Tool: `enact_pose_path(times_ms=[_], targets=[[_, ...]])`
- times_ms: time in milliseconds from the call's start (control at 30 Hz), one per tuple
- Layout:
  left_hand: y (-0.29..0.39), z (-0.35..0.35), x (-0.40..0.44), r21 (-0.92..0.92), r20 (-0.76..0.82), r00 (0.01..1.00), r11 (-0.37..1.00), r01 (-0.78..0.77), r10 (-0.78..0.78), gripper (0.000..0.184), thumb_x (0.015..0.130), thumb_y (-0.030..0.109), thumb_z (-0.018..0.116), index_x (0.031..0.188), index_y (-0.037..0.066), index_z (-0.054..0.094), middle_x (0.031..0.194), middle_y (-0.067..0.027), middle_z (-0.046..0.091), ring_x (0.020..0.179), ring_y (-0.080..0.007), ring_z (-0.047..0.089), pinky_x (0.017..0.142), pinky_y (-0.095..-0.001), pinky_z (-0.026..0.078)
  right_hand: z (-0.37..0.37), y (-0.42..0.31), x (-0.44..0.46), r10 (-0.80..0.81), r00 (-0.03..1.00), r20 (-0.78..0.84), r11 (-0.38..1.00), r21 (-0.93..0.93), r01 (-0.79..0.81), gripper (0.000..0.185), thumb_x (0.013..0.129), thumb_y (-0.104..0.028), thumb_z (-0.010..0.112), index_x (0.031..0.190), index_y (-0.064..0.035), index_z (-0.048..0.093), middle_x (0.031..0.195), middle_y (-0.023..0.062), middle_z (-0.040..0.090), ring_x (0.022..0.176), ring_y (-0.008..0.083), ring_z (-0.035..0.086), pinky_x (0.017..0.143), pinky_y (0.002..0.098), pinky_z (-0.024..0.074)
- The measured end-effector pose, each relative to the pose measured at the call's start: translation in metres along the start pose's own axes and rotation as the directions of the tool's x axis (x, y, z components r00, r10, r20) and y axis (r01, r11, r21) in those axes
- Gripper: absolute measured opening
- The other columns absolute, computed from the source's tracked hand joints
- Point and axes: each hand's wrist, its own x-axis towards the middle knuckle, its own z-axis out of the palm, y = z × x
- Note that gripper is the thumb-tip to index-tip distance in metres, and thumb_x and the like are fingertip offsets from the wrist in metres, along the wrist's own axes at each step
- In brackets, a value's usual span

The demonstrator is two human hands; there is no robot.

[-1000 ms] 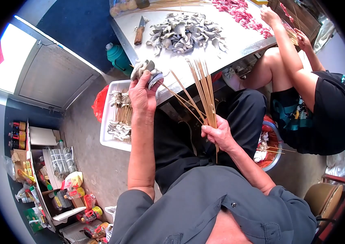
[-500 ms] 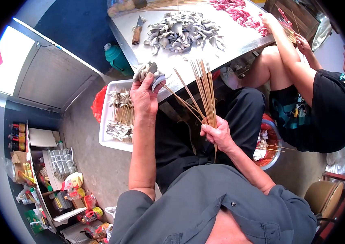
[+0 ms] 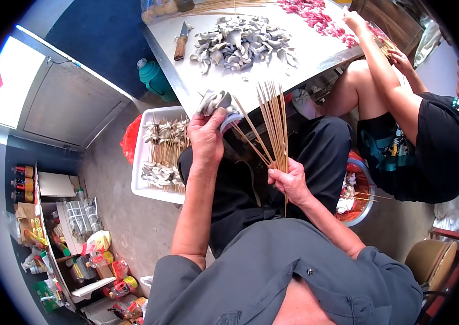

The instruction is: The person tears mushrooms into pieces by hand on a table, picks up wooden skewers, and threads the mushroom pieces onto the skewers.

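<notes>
My left hand [image 3: 206, 136] is closed around a small bunch of grey oyster mushroom pieces [image 3: 214, 101], near the table's front corner. A fanned bundle of bamboo skewers [image 3: 276, 122] stands in my right hand [image 3: 292, 182], gripped low with the tips pointing up. One or two skewers lean left out of the bundle, and one reaches the mushroom pieces at my left hand. Beyond my hands, a heap of oyster mushroom pieces [image 3: 240, 46] lies on the metal-edged table [image 3: 207, 81]. Left of my knee, a white tray [image 3: 138, 181] holds skewered mushrooms [image 3: 160, 174] in two rows.
A knife [image 3: 181, 44] lies on the table's left side. Pink meat pieces [image 3: 316, 21] are at the far right, by a co-worker's hand [image 3: 355, 21]. A teal flask [image 3: 156, 80] stands beside the table. On the floor at right is a lined bucket [image 3: 367, 206].
My left hand has moved right and slightly down with the mushroom pieces, closer to the skewers. My right hand has hardly moved. The co-worker's raised hand has shifted slightly up and left.
</notes>
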Motion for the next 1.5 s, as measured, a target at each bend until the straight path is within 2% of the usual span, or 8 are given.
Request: enact_pose_path(times_ms=[300,367,400,500,667,800,1233,1500], targets=[[-0.009,0.005,-0.003,0.043,0.051,0.997,0.998,0.055,-0.057,0.034,0.092,0.003,0.06,0.125,0.0,0.054,0.113,-0.0127,0.065,0.096,-0.0214,0.066,0.081,-0.036,0.058,-0.004,-0.003,0.003,0.001,1.0,-0.022,0.999,0.042,0.0,0.012,0.087,-0.007,0.065,0.096,-0.0029,0.059,0.066,0.0046,0.06,0.041,0.0033,0.041,0.038,0.0175,0.0289],[-0.004,0.0,-0.002,0.094,0.059,0.998,0.995,-0.043,0.038,0.041,0.092,0.009,0.062,0.13,0.001,0.047,0.116,-0.0101,0.062,0.102,-0.021,0.064,0.088,-0.0365,0.054,-0.006,-0.01,0.007,-0.033,0.999,-0.009,0.999,0.037,0.033,0.012,0.087,-0.007,0.065,0.097,-0.003,0.059,0.066,0.0046,0.06,0.041,0.0033,0.041,0.038,0.0178,0.0288],[-0.004,0.001,-0.004,0.132,-0.008,0.991,0.983,-0.129,0.131,0.043,0.093,0.015,0.063,0.13,0.003,0.044,0.117,-0.0078,0.06,0.102,-0.0191,0.063,0.085,-0.0346,0.053,-0.008,-0.009,0.01,-0.046,0.999,-0.011,0.999,0.027,0.046,0.012,0.087,-0.007,0.065,0.097,-0.0031,0.059,0.065,0.0042,0.06,0.041,0.0032,0.04,0.038,0.0182,0.0287],[0.007,0.006,-0.006,0.105,-0.113,0.988,0.99,-0.096,0.108,0.04,0.093,0.016,0.063,0.127,0.003,0.047,0.11,-0.0041,0.059,0.095,-0.0103,0.059,0.075,-0.0249,0.051,-0.008,-0.008,0.009,-0.03,0.999,0.009,0.999,-0.022,0.031,0.012,0.087,-0.007,0.065,0.097,-0.0032,0.059,0.065,0.0039,0.06,0.041,0.003,0.04,0.038,0.0184,0.0286],[0.01,0.001,0.002,0.144,-0.222,0.967,0.985,-0.093,0.124,0.015,0.092,0.011,0.061,0.104,0.003,0.059,0.091,-0.0054,0.065,0.07,-0.0118,0.063,0.056,-0.0243,0.055,-0.001,-0.007,0.005,-0.007,1.0,0.022,1.0,-0.029,0.008,0.009,0.09,-0.009,0.064,0.094,-0.0042,0.057,0.064,0.0041,0.059,0.041,0.0035,0.04,0.039,0.018,0.0294],[0.018,-0.008,0.007,0.181,-0.136,0.988,0.983,-0.043,0.068,0.016,0.085,0.003,0.057,0.1,0.003,0.061,0.089,-0.0064,0.066,0.072,-0.0145,0.065,0.061,-0.0289,0.057,-0.001,-0.006,0.003,0.007,1.0,0.024,0.999,-0.037,-0.006,0.008,0.09,-0.01,0.063,0.092,-0.0051,0.057,0.064,0.0029,0.058,0.041,0.0034,0.04,0.039,0.0178,0.029],[0.02,-0.019,0.012,0.205,-0.075,0.997,0.978,0.025,-0.01,0.01,0.087,0.006,0.066,0.096,0.001,0.064,0.085,-0.0039,0.066,0.07,-0.0115,0.064,0.063,-0.0259,0.058,-0.002,-0.011,0.006,0.036,0.998,0.06,0.992,-0.121,-0.029,0.007,0.088,-0.01,0.063,0.091,-0.0052,0.059,0.064,0.0002,0.057,0.045,0.0032,0.04,0.042,0.0191,0.0294],[0.012,-0.021,0.009,0.307,-0.07,0.993,0.949,-0.072,0.098,0.006,0.086,0.005,0.068,0.088,0.001,0.065,0.076,0.0007,0.061,0.064,-0.0048,0.052,0.061,-0.019,0.044,0.002,-0.007,-0.001,0.05,0.998,0.04,0.991,-0.125,-0.045,0.006,0.088,-0.01,0.063,0.088,-0.0053,0.059,0.064,-0.0009,0.057,0.048,0.0037,0.044,0.045,0.0194,0.032]])
